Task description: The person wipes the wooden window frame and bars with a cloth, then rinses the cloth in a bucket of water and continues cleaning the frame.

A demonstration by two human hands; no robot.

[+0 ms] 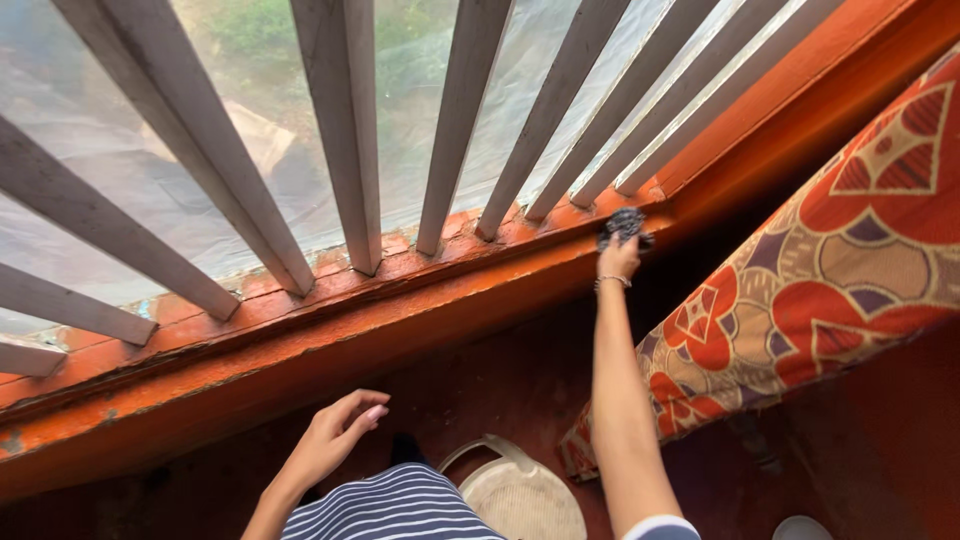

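Two hands noted. The right hand (619,257) is closed round a dark cloth (625,224), pressing it on the orange window sill (300,330) at its far end, just below the grey bars (345,130). The left hand (335,435) hangs loosely open beneath the sill, holding nothing. A patterned cushion (830,270) lies beside the sill's far end.

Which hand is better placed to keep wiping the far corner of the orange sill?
Right hand: it holds the dark cloth on the sill corner. Left hand hangs empty, below the sill.
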